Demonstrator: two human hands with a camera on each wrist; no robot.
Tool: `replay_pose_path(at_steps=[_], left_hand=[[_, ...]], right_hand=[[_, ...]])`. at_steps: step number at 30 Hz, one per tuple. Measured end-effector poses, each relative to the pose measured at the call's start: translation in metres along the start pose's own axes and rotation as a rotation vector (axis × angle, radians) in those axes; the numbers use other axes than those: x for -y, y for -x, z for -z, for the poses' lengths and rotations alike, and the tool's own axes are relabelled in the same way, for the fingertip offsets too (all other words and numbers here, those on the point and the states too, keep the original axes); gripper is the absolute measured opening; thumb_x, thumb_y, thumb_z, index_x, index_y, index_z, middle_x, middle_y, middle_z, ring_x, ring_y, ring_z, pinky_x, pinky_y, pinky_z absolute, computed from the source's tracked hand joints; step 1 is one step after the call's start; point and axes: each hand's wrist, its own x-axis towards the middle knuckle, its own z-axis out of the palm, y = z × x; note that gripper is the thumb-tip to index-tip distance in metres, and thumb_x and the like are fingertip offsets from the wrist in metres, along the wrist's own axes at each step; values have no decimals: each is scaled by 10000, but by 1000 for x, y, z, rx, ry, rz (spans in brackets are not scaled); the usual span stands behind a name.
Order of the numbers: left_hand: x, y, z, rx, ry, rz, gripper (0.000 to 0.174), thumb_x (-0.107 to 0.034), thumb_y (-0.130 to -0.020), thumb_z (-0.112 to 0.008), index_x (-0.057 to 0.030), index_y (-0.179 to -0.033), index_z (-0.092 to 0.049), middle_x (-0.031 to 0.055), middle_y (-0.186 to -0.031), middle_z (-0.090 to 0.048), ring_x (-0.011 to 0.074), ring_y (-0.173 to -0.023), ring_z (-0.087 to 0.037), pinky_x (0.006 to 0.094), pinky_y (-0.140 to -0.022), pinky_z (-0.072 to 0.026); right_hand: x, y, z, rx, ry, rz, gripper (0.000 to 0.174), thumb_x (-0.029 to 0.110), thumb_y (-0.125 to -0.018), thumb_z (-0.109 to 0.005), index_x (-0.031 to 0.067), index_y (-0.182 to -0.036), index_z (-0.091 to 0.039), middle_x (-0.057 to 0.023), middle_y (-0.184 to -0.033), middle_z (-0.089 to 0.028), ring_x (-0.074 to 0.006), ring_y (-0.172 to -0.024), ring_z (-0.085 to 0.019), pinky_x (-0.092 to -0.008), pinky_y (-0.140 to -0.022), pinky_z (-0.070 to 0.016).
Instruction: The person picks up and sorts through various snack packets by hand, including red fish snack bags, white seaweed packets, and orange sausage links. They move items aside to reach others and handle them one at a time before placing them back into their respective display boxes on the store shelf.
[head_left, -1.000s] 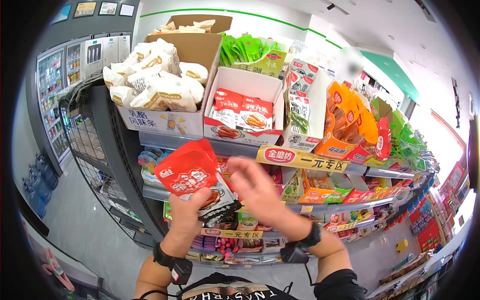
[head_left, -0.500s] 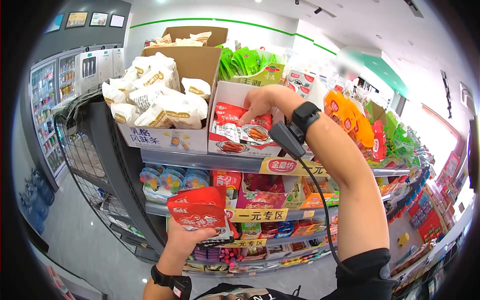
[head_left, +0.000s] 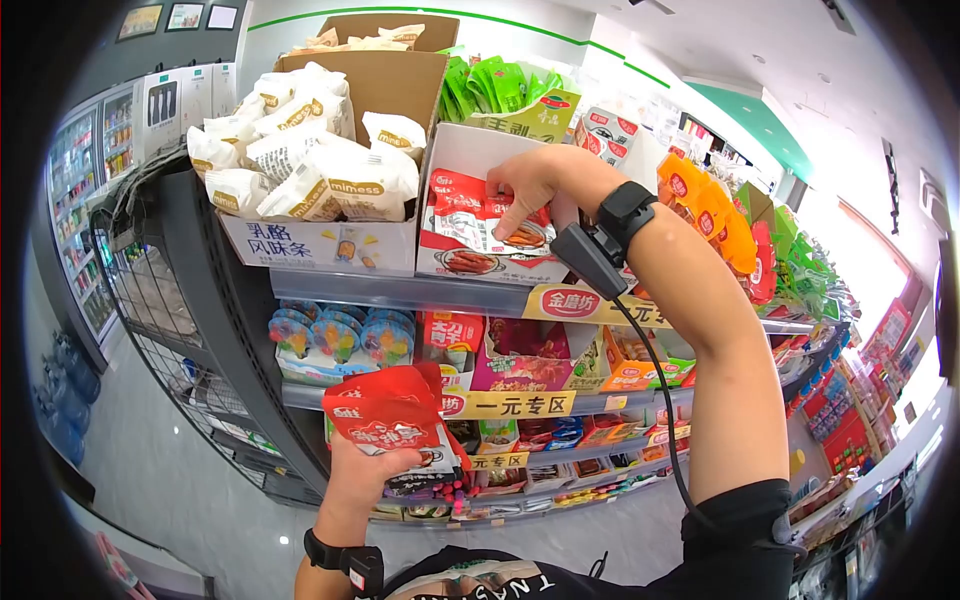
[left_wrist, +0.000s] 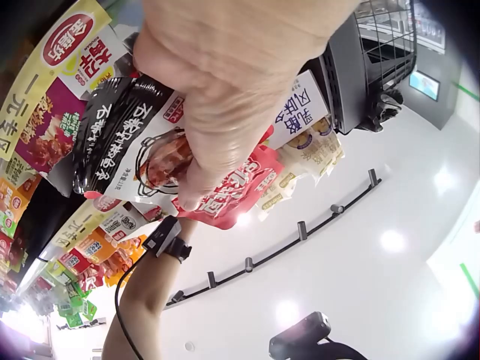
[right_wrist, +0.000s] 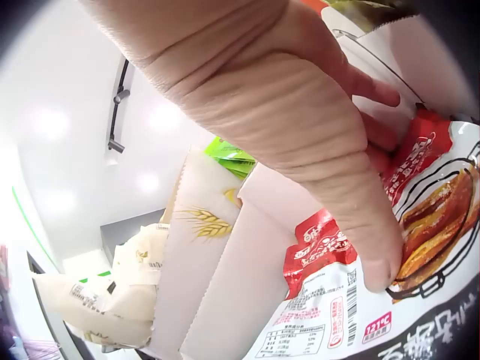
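Observation:
My left hand (head_left: 365,470) grips a small stack of red-and-white snack packets (head_left: 385,410) in front of the lower shelves. In the left wrist view the thumb lies across the front of the top packet, over a printed picture of food, with the black end (left_wrist: 112,127) sticking out. My right hand (head_left: 530,190) reaches into a white display box (head_left: 490,262) on the top shelf. It pinches a red-and-white snack packet (right_wrist: 435,217), thumb on the printed front and fingers at the red top edge. Another such packet (head_left: 455,205) lies beside it in the box.
Left of the display box stands a carton (head_left: 300,245) of white wrapped snacks. Green packets (head_left: 500,85) are behind, orange packets (head_left: 700,215) to the right. A price strip (head_left: 570,302) runs along the shelf edge. A wire rack (head_left: 170,330) flanks the shelf end.
My right hand has gone from beside the held packets up into the display box, and its thumb has since shifted slightly down the packet. The left hand keeps its packets low.

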Motion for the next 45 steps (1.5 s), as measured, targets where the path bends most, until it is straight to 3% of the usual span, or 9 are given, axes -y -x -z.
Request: replay_pose_path(at_steps=[5, 7, 10, 14, 22, 26, 32, 40, 45], left_hand=[[2, 7, 1, -31, -19, 3, 612, -32, -545, -706, 11, -1092, -434, 89, -977, -562, 189, -860, -582, 300, -737, -488], [-1, 9, -1, -51, -13, -16, 606, -32, -546, -702, 10, -1089, -436, 86, -973, -562, 187, -858, -582, 300, -739, -487], [-2, 12, -2, -47, 16, -16, 614, -3, -545, -734, 22, -1091, -455, 85, -978, -580, 164, -859, -579, 287, -750, -476], [-1, 16, -2, -76, 18, -7, 561, 34, -557, -709, 28, -1065, -470, 90, -959, -586, 165, -833, -589, 283, -733, -484], [6, 19, -9, -68, 46, 44, 522, 52, -572, -690, 35, -1049, -478, 93, -943, -592, 161, -810, -596, 282, -718, -491], [7, 22, -9, -70, -58, 78, 531, 16, -572, -643, 19, -1067, -450, 90, -961, -569, 183, -842, -587, 300, -737, -487], [6, 24, -6, -101, -11, 36, 503, 38, -574, -682, 36, -1038, -487, 92, -934, -597, 157, -813, -595, 278, -721, -487], [-3, 12, -5, -42, -32, -23, 544, 19, -557, -704, 28, -1057, -490, 79, -939, -601, 156, -845, -587, 277, -745, -475], [-33, -12, -34, 96, -39, -186, 841, -65, -539, -730, -16, -1268, -313, 92, -1072, -532, 180, -953, -547, 297, -795, -470]], right_hand=[[-3, 4, 1, 1, -57, 3, 937, 603, -511, -711, 53, -1212, -419, -167, -1144, -506, -307, -1055, -489, -355, -851, -412], [-6, 1, 2, 52, -38, 28, 964, 629, -506, -696, 45, -1219, -412, -175, -1148, -502, -307, -1060, -487, -356, -850, -413], [-6, 1, -3, -16, -7, 19, 814, 558, -549, -720, 76, -1159, -475, -147, -1019, -560, -297, -772, -610, -362, -599, -519], [2, 14, 2, 13, 25, 6, 894, 664, -525, -662, 28, -1127, -484, -171, -1062, -537, -293, -984, -520, -347, -827, -416], [-15, 7, -3, -119, -155, 105, 807, 666, -569, -635, 42, -1069, -522, -92, -794, -573, -206, -669, -583, -300, -541, -471], [0, 23, 8, 46, -256, -106, 664, 553, -548, -732, -10, -870, -588, -109, -683, -546, -251, -614, -568, -352, -521, -477], [32, 49, 20, 69, 36, -197, 783, 614, -581, -663, 10, -1059, -522, -148, -857, -593, -273, -632, -608, -353, -456, -479], [25, 65, 29, -507, 123, 51, 670, 406, -605, -712, -31, -1072, -513, -212, -963, -578, -313, -860, -583, -350, -717, -470], [52, 113, 27, -877, -29, 282, 573, 412, -633, -678, -6, -995, -529, -189, -885, -592, -312, -837, -582, -372, -717, -464]])
